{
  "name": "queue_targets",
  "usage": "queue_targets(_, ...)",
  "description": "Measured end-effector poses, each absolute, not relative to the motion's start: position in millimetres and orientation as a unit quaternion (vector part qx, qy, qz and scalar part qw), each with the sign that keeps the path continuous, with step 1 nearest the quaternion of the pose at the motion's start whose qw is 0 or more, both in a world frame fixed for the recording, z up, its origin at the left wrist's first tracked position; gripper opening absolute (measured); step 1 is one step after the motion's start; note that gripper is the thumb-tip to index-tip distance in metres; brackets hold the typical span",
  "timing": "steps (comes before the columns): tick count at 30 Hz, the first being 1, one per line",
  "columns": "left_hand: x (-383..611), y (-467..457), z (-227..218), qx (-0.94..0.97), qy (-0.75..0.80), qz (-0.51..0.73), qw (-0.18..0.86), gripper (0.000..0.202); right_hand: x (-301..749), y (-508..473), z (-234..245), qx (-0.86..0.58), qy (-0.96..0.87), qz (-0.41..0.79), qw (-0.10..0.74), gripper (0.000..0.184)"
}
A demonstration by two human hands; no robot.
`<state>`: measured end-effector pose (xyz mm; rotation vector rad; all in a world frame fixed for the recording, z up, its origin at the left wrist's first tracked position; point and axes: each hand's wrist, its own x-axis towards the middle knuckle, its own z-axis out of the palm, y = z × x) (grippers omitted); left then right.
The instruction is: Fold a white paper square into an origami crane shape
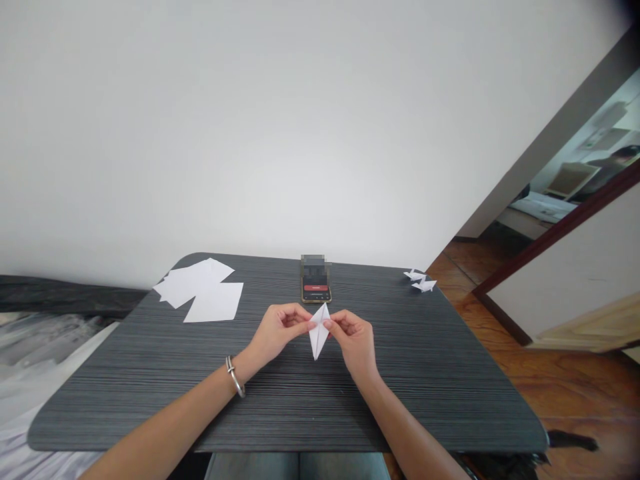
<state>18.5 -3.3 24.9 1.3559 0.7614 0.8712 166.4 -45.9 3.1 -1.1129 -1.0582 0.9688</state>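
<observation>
My left hand and my right hand hover over the middle of a dark grey wood-grain table. Between their fingertips they pinch a white paper piece, folded into a long, pointed kite-like diamond with its tip downward. A silver bangle circles my left wrist. Beyond my hands, a smartphone lies at the table's far edge, its upper part pixelated. Loose white paper sheets overlap at the far left, and small folded paper figures sit at the far right.
A white wall rises behind the table. A bed with grey and white bedding lies to the left. Wooden flooring and a door are on the right. Through the doorway, another person sits in a further room.
</observation>
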Motion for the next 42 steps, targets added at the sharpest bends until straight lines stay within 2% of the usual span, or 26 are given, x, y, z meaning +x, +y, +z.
queue_targets(5, 22.0, -4.3, 24.9, 0.563, 0.323, 0.386, 0.656, 0.027, 164.0, -46.4, 4.3, -0.481, -0.448, 0.426, 0.622, 0.015)
queue_targets(11, 22.3, -5.1, 22.6, 0.55, 0.329, 0.373, 0.672, 0.027, 163.3, -48.3, 5.3, -0.493, -0.473, 0.392, 0.616, 0.017)
queue_targets(14, 21.8, -5.4, 22.2, 0.557, 0.336, 0.386, 0.654, 0.026, 164.3, -47.2, 4.4, -0.493, -0.474, 0.411, 0.604, 0.023)
queue_targets(18, 20.7, -4.3, 20.9, 0.596, 0.341, 0.403, 0.605, 0.024, 165.7, -44.9, -0.1, -0.491, -0.5, 0.455, 0.549, 0.019)
queue_targets(29, 22.1, -5.1, 20.2, 0.624, 0.351, 0.393, 0.577, 0.022, 162.8, -47.9, 2.9, -0.481, -0.526, 0.459, 0.53, 0.027)
queue_targets(34, 22.6, -6.6, 18.6, 0.636, 0.36, 0.403, 0.551, 0.024, 161.1, -47.5, -0.3, -0.471, -0.538, 0.489, 0.499, 0.021)
queue_targets(42, 21.9, -5.5, 17.2, 0.613, 0.35, 0.394, 0.588, 0.033, 158.1, -49.1, 1.4, -0.429, -0.524, 0.545, 0.495, 0.018)
